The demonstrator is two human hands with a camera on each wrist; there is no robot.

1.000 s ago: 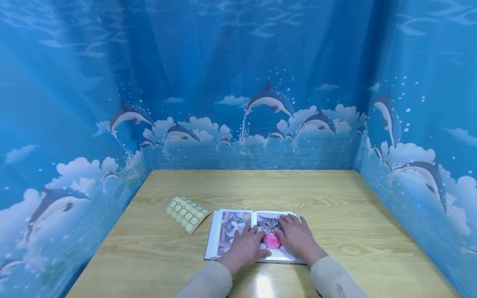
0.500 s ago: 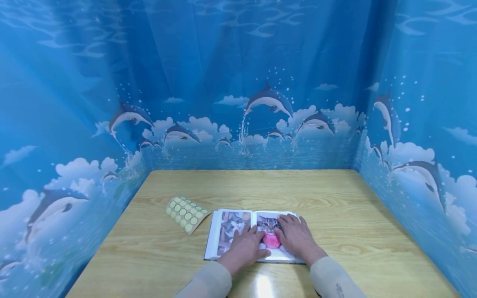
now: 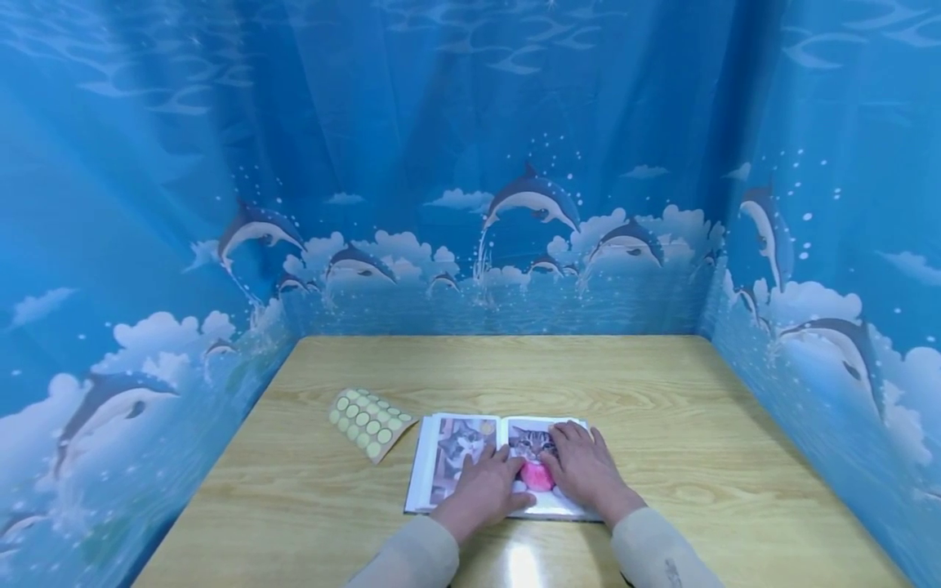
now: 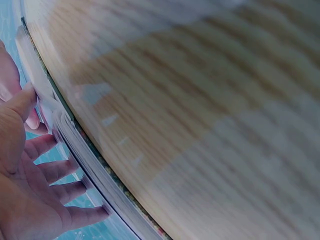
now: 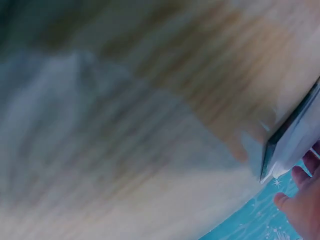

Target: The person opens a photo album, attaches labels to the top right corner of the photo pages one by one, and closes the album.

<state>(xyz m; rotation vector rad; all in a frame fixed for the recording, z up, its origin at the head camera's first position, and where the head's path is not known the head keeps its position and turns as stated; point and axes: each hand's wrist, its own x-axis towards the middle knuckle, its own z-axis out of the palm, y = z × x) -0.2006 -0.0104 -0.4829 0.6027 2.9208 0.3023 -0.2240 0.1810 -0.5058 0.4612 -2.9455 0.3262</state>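
Nothing has really moved since the earlier frames as far as we can see; both hands sit in the same spot on the open book and the view has only nudged a hair.

Our left hand lies palm down with the fingers straight and a bit spread, pressing flat on the book near its middle fold, fingertips reaching onto the left page's cat photo. It isn't gripping anything, just resting on the paper. From the left wrist view we get the same left hand with fingers stretched out along the stacked page edges, thumb up near the top.

Our right hand is flat too, fingers straight and close together, covering most of the right page, with the tips near the cat face photo. A pink blob in that picture peeks out between the two hands. The right wrist view is mostly blur, but we can make out a corner of the book and a few fingertips just beside it.

That book lies open on the wooden counter, close to the near edge and a little left of centre. Just beside its upper left corner, touching or nearly so, there's a sheet of round yellow-green stickers, lying at an angle. Blue dolphin curtains wall in the counter on three sides. Beige sleeves cover both forearms.
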